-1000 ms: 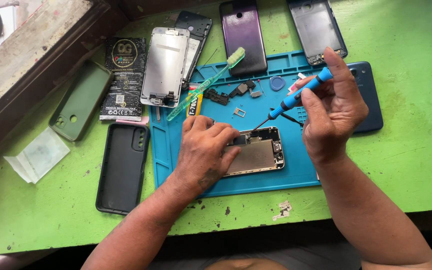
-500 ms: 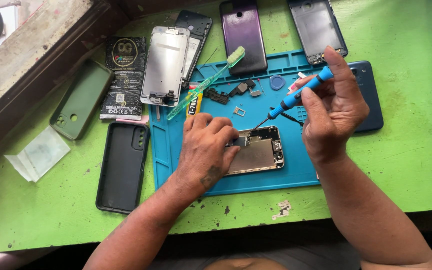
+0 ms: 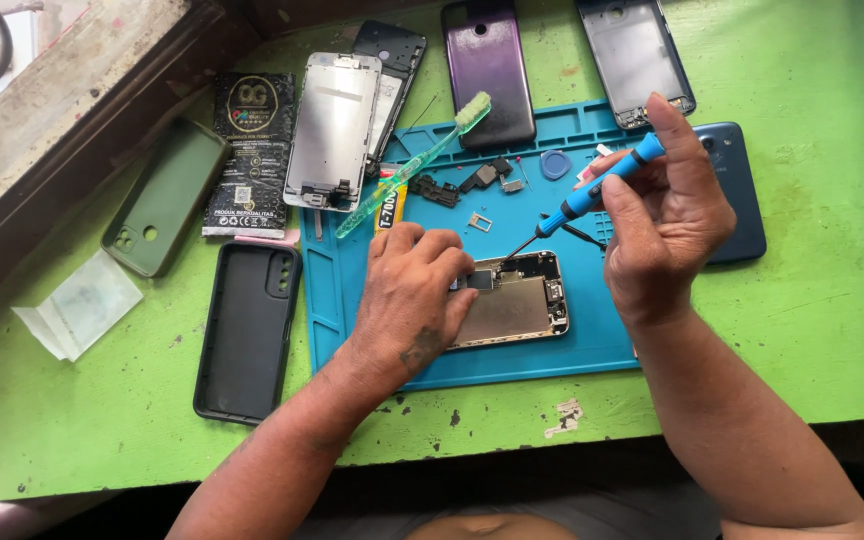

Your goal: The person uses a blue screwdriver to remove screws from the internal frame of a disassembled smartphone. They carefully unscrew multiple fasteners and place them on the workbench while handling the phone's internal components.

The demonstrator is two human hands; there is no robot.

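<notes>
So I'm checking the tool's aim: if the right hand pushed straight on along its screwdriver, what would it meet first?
Probably the opened phone: the right hand angles the blue screwdriver down-left toward its top edge, beside the left hand's fingers.

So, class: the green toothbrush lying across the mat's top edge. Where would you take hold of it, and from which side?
Probably grip the toothbrush at mid-handle, fingers pinching its two long sides from above. It lies flat and slanted, bristle head up-right, tail down-left beside the glue tube. The handle is long, slim and bare there, clear of the small parts on the mat.
</notes>
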